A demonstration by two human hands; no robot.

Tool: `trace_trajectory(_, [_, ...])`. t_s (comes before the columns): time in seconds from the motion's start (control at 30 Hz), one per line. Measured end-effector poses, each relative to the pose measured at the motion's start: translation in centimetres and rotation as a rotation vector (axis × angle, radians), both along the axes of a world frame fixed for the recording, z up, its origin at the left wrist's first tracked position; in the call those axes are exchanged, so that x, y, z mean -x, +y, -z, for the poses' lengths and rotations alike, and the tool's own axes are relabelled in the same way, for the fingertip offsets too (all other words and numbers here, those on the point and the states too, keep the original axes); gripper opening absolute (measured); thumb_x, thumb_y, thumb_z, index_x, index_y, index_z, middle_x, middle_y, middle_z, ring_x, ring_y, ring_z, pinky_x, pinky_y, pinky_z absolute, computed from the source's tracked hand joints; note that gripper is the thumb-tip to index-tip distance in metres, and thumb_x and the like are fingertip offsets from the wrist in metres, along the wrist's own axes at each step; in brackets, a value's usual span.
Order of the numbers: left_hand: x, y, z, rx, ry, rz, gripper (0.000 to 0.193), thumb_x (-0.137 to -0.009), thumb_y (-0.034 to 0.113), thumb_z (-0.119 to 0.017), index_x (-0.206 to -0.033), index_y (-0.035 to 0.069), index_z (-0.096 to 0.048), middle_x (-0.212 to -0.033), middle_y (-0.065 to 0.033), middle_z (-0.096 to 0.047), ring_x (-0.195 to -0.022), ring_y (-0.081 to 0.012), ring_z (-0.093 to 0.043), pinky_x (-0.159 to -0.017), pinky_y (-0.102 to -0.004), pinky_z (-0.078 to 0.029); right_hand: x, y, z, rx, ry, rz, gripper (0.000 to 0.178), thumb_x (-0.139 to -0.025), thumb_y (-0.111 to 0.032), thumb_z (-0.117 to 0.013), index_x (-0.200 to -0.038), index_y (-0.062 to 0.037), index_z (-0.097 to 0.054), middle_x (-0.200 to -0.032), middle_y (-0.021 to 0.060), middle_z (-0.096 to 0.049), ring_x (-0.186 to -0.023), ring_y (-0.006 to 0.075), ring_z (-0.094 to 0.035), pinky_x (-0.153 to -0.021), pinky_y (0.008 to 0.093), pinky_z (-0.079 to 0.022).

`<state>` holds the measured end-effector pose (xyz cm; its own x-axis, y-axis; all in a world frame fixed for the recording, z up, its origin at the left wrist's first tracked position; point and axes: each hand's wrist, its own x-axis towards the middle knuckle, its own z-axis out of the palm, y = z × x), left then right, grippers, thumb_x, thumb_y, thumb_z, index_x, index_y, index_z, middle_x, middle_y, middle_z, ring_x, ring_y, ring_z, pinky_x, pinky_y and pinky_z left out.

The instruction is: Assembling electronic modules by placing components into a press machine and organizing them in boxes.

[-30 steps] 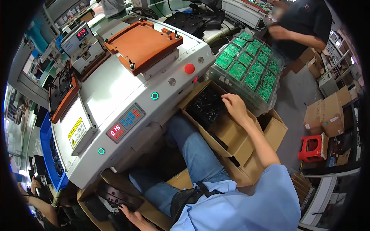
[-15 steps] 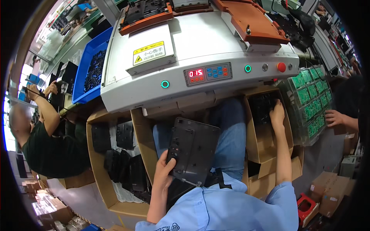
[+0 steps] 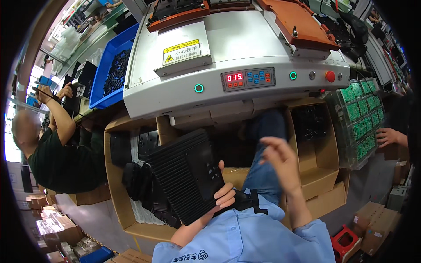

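The person's left hand [image 3: 224, 195] holds a black ribbed panel [image 3: 175, 184] tilted over the lap, its grip closed on the panel's right edge, with fingers curled over onto the upward face; the thumb cannot be made out. The ribs run across the panel's left part, and a smoother rectangular area lies toward the right. The right hand [image 3: 280, 162] is raised above the right thigh, apart from the panel, its fingers bent and blurred, so I cannot tell whether its grip is pinching anything. Just beside that hand, on the right, an open cardboard box [image 3: 318, 177] has dark small pieces [image 3: 310, 122] in its far end. To the left of the lap, a larger carton [image 3: 117, 215] contains black parts [image 3: 147, 142], and the panel overlaps its near side in view. Ahead stands a white machine [image 3: 237, 37] with a lit control panel [image 3: 247, 79], a red button [image 3: 330, 76] and an orange fixture [image 3: 300, 24] on top. Right of it, a co-worker's hand [image 3: 388, 137] is near a clear tray [image 3: 351, 153] of green circuit boards [image 3: 362, 105]
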<state>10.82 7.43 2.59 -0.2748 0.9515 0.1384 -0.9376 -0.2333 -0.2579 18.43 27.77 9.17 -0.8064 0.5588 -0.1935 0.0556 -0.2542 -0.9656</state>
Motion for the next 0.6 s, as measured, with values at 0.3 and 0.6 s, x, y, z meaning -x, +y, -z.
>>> trace_trajectory(0.3, [-0.5,0.8,-0.5,0.188,0.1,-0.029,0.04,-0.097,0.041,-0.037,-0.116,0.009,-0.051,-0.065,-0.0016,-0.046,-0.055,-0.0146,-0.046,-0.055,-0.0261,-0.04,3.0,-7.0,0.4,0.178,0.013,-0.27,0.03,-0.093,-0.017,-0.057,-0.119,-0.0028,-0.054,-0.094,0.0064,-0.057,-0.066,0.01,-0.062,-0.054,0.02,-0.054])
trace_trajectory(0.6, [-0.2,2.8,1.0,0.04,0.093,-0.002,0.035,-0.093,0.029,-0.049,-0.114,0.001,-0.051,-0.094,-0.0136,-0.052,-0.084,-0.0247,-0.051,-0.073,-0.033,-0.045,2.0,-7.5,0.5,0.435,-0.038,-0.16,0.031,-0.095,-0.02,-0.053,-0.119,-0.0006,-0.049,-0.097,0.0108,-0.06,-0.053,0.0106,-0.06,-0.038,0.0215,-0.052])
